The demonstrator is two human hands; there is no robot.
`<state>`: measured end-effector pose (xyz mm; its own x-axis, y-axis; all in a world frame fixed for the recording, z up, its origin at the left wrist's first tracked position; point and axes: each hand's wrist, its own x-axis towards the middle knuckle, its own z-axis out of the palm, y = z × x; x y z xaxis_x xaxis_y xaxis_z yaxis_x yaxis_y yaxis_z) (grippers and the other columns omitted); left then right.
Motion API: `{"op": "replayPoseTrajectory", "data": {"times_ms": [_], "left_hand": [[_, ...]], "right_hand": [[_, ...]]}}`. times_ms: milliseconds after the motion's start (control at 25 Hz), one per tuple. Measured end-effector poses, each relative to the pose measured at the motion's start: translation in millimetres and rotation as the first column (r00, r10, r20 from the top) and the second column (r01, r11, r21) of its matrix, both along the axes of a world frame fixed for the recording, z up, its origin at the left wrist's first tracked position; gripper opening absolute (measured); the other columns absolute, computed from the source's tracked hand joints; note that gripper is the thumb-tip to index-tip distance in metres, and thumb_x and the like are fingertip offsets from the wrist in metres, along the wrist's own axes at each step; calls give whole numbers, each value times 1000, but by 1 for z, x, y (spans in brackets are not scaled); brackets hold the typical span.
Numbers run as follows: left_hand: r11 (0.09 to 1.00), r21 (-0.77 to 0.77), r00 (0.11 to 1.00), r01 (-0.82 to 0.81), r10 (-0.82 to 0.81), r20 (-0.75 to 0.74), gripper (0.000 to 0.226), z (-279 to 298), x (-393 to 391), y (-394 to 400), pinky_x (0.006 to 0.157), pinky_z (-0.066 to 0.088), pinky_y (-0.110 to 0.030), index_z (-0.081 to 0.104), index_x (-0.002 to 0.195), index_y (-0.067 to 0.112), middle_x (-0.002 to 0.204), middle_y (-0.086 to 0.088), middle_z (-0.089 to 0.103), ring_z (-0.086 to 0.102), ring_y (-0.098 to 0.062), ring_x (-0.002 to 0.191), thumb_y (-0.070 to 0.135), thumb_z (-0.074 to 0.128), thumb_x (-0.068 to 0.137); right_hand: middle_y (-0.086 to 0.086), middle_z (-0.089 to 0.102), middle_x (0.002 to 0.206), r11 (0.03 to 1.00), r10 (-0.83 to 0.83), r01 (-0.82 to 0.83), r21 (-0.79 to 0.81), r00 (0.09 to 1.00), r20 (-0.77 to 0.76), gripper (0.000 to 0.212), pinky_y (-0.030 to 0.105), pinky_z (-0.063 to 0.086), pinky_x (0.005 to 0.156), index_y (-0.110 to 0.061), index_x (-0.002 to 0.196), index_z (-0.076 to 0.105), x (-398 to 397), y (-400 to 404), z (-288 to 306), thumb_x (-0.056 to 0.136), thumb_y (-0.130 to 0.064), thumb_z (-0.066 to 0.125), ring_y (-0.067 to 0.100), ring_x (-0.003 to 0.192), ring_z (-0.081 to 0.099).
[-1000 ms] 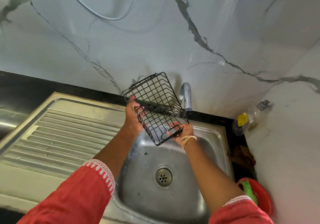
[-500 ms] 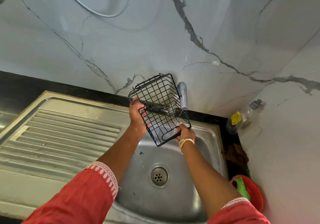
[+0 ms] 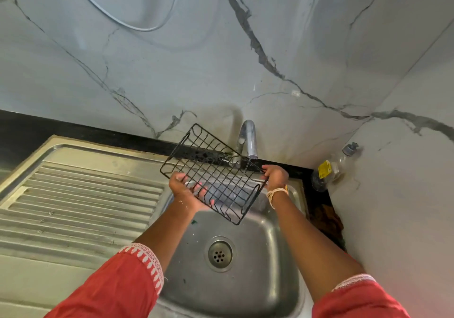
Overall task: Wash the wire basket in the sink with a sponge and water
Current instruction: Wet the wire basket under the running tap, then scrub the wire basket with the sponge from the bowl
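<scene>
A black wire basket (image 3: 208,167) hangs tilted over the steel sink bowl (image 3: 265,239), right under the tap (image 3: 249,138). A thin stream of water falls from the spout onto the basket's right corner. My left hand (image 3: 186,190) supports the basket from below at its near left side, fingers showing through the wires. My right hand (image 3: 276,176) grips the basket's right corner; a thread band circles that wrist. No sponge is in view.
A ribbed steel draining board (image 3: 73,207) lies left of the bowl, whose drain (image 3: 219,253) sits in the middle. A clear bottle with a yellow label (image 3: 329,170) leans in the right corner. Marble walls rise behind and to the right.
The basket has turned from nearly upright to flatter and dropped lower under the spout. My right hand shifted from its lower edge to the right corner; my left hand went underneath.
</scene>
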<state>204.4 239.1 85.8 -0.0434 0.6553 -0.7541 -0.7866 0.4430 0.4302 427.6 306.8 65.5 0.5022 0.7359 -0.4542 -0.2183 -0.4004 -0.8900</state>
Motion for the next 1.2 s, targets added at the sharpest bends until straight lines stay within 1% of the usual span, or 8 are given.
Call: {"op": "replayPoseTrajectory", "data": {"times_ms": [200, 320, 440, 560, 640, 760, 1040, 1200], "left_hand": [[983, -168, 997, 80, -76, 31, 55, -23, -20, -3, 99, 26, -69, 54, 111, 16, 119, -18, 57, 47, -41, 115, 42, 50, 62], [969, -224, 993, 101, -110, -31, 62, -31, -21, 3, 98, 25, -69, 56, 114, 18, 120, -17, 58, 48, -40, 115, 41, 51, 57], [955, -259, 977, 143, -179, -119, 56, -40, -22, 10, 97, 27, -66, 59, 106, 16, 114, -13, 59, 50, -37, 113, 39, 51, 54], [942, -284, 962, 178, -227, -152, 39, -53, -29, 18, 88, 33, -59, 53, 81, 24, 92, -8, 56, 54, -29, 97, 37, 52, 44], [938, -274, 954, 211, -258, -149, 24, -58, -30, 20, 87, 33, -54, 46, 65, 25, 74, -4, 49, 50, -25, 78, 37, 52, 45], [945, -222, 947, 239, -277, -160, 20, -57, -25, 17, 82, 34, -43, 36, 52, 23, 58, -1, 39, 41, -20, 59, 38, 47, 60], [937, -260, 948, 233, -278, -156, 24, -53, -19, 5, 83, 33, -61, 44, 65, 23, 71, -5, 45, 46, -26, 73, 34, 53, 47], [929, -274, 932, 247, -306, -197, 67, -41, -13, -13, 88, 28, -73, 56, 110, 18, 114, -12, 58, 53, -36, 105, 31, 59, 45]], "right_hand": [[10, 64, 66, 966, 256, -259, -22, 931, 259, 21, 31, 52, 57, -9, 74, 63, -18, 30, 8, 89, -4, 50, 19, 52, 57], [19, 71, 90, 847, 520, -513, -136, 752, 406, 11, 40, 57, 67, -2, 90, 69, -27, 60, 6, 87, -4, 58, 28, 67, 67], [20, 67, 111, 722, 686, -660, -209, 640, 346, 16, 21, 49, 45, -3, 100, 68, -44, 84, -6, 91, -9, 56, 11, 57, 65], [20, 65, 113, 605, 766, -756, -250, 467, 442, 25, 5, 43, 49, 7, 113, 64, -66, 83, -4, 96, -2, 49, 15, 78, 69], [15, 66, 97, 534, 798, -806, -256, 380, 469, 25, 3, 35, 41, 11, 113, 63, -70, 80, 0, 96, -4, 52, -3, 55, 63], [4, 62, 72, 617, 757, -765, -187, 511, 408, 23, 10, 33, 33, 4, 107, 67, -53, 81, 2, 95, -12, 57, -1, 30, 45], [4, 69, 89, 859, 511, -511, -1, 859, 1, 18, 29, 56, 58, -11, 100, 68, -28, 40, 2, 91, 1, 59, 14, 62, 67], [6, 74, 86, 954, 298, -289, -86, 863, 409, 14, 30, 59, 58, -18, 89, 74, -17, 6, -14, 86, -8, 65, 17, 59, 68]]}}
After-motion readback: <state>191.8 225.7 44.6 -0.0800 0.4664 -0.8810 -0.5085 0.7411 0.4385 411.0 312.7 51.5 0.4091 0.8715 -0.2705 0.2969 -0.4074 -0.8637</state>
